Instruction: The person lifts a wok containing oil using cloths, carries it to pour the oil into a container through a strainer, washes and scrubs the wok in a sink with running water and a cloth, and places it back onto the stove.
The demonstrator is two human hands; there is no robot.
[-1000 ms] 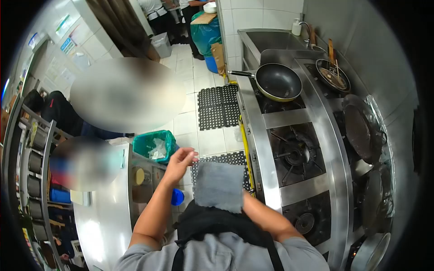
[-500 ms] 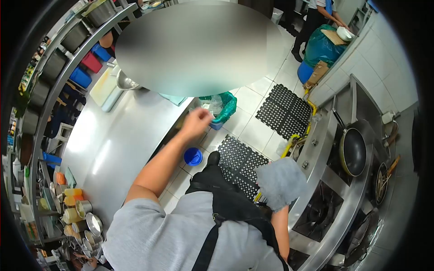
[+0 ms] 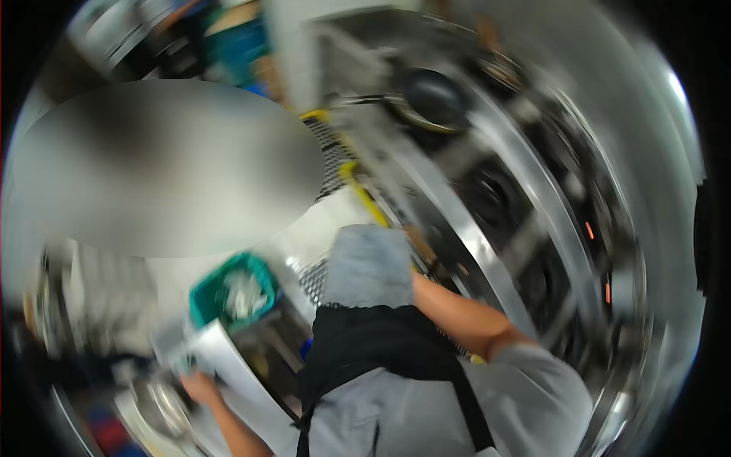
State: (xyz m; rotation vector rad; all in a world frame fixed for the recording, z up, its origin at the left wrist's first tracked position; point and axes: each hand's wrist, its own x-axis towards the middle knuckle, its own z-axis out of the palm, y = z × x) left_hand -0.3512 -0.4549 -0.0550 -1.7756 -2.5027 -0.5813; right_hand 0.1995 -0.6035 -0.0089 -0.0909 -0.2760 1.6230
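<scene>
A flat grey cloth (image 3: 369, 266) hangs in front of my body, over the black apron (image 3: 373, 335). My right hand (image 3: 416, 283) is at its right edge and holds it; the cloth hides most of the fingers. At the lower left, my left hand (image 3: 199, 386) reaches over the steel counter (image 3: 240, 365), beside a small green cloth (image 3: 185, 362). Motion blur hides its fingers, and whether it grips that cloth cannot be made out.
A green-lined bin (image 3: 199, 301) stands beyond the counter. On the right runs the steel stove (image 3: 476, 240), with a black pan (image 3: 434, 99) at its far end. Metal bowls (image 3: 161, 404) sit at the lower left. People stand at the upper left. A large patch is blurred.
The view has swung round. My left hand has moved from beside the bin to over the counter. The grey cloth is still with my right hand, now in front of the apron.
</scene>
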